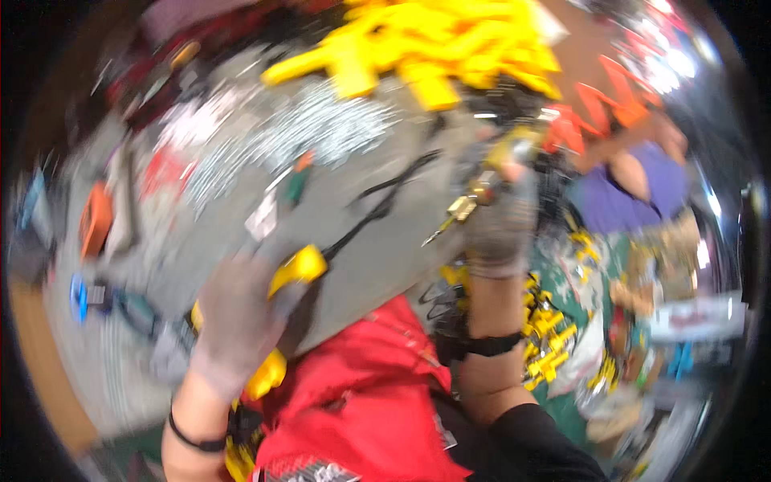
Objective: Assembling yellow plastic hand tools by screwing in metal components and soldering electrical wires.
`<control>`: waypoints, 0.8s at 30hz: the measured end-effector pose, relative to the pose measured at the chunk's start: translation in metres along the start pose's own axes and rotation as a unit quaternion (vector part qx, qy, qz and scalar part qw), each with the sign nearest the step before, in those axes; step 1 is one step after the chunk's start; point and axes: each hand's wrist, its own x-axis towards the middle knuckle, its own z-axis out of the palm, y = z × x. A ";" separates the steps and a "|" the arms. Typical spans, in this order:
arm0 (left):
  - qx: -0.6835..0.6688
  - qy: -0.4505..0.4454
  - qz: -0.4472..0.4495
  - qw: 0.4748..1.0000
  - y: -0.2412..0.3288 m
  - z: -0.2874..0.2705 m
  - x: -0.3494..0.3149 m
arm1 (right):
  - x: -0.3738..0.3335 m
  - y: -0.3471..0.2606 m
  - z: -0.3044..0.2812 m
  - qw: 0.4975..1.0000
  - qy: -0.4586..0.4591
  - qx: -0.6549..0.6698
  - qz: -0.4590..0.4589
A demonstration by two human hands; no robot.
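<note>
My left hand [241, 317], in a grey glove, is closed round a yellow plastic part [303, 267] near the table's front edge. A black strap [377, 210] stretches from beside that part across the grey table [353, 281]. In its grip my right hand [499, 221], also gloved, has a power screwdriver [480, 189] with a brass-coloured chuck and a thin bit. The bit points down and left, above the table and apart from the yellow part. Motion blur hides the finer details of both.
Yellow parts [450, 48] are heaped at the back, beside a spread of silvery screws [297, 128]. A green-handled tool [295, 186] lies mid-table; an orange object [96, 221] is at left. To the right sits a person in purple [642, 189], with yellow pieces [550, 341] lower down.
</note>
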 end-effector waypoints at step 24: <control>-0.032 -0.058 -0.084 0.994 -0.016 0.005 0.010 | -0.045 0.044 0.157 0.962 -0.247 -0.119 -0.008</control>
